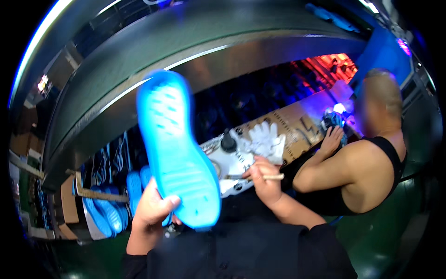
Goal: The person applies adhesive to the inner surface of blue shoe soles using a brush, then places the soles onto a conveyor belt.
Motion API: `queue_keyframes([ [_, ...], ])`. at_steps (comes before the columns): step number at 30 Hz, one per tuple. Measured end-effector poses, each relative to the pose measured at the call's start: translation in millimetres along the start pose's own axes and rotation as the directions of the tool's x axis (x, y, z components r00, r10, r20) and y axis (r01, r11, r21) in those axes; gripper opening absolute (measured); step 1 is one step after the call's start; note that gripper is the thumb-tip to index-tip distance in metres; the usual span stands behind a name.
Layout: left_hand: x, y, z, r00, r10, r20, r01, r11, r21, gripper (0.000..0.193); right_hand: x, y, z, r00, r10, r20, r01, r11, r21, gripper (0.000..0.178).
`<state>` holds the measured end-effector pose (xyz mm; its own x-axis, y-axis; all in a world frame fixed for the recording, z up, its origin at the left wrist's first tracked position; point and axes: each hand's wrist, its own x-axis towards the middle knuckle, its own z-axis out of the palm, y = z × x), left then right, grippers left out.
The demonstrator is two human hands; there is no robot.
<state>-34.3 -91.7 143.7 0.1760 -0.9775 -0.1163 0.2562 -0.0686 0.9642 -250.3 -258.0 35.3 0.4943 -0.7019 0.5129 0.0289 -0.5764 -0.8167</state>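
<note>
A bright blue shoe sole (179, 144) stands tilted upright in front of me, blurred by motion. My left hand (155, 204) grips it by its lower end, with the thumb on the near face and the fingers mostly hidden behind. My right hand (265, 183) is closed round a brush with a pale wooden handle (274, 176). The brush points left, over the bench beside the sole, and its tip cannot be made out clearly. Just beyond this hand lie a white knitted glove (265, 138) and a black conical object (228, 142) on a whitish, stained covering.
More blue soles (109, 211) are stacked at the lower left beside a cardboard box (68, 207). A green conveyor belt (195, 32) with a metal edge crosses beyond the bench. Brown cardboard (295, 125) covers the bench. On the right sits a co-worker (367, 162), handling a shoe.
</note>
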Motion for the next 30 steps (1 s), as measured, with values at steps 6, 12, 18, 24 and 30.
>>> queue_keyframes([
  [6, 163.7, 51.9, 104.6, 0.798, -0.026, 0.602, 0.121, 0.986, -0.117, 0.064, -20.4, 18.6, -32.9, 0.971, 0.205, -0.127, -0.19, 0.975, 0.118, 0.024],
  [12, 299.1, 99.0, 207.4, 0.99, 0.14, 0.013, -0.1, 0.768, -0.633, 0.048, -20.6, 27.6, -55.9, 0.973, 0.165, -0.161, -0.162, 0.986, 0.03, 0.033],
  [18, 208.2, 12.4, 131.4, 0.97, 0.171, 0.172, -0.14, 0.973, -0.182, 0.051, -27.8, 45.6, -61.0, 0.967, 0.194, -0.168, -0.179, 0.979, 0.1, 0.032],
  [24, 70.1, -114.4, -82.2, 0.893, 0.29, -0.344, 0.044, 0.705, 0.708, 0.036, -27.9, 54.7, -33.7, 0.961, 0.258, -0.104, -0.229, 0.946, 0.23, 0.031],
  [30, -52.0, -164.1, -139.7, 0.728, 0.124, -0.675, 0.668, 0.095, 0.738, 0.048, -15.9, 42.3, -2.8, 0.945, 0.325, 0.021, -0.317, 0.904, 0.286, 0.031],
])
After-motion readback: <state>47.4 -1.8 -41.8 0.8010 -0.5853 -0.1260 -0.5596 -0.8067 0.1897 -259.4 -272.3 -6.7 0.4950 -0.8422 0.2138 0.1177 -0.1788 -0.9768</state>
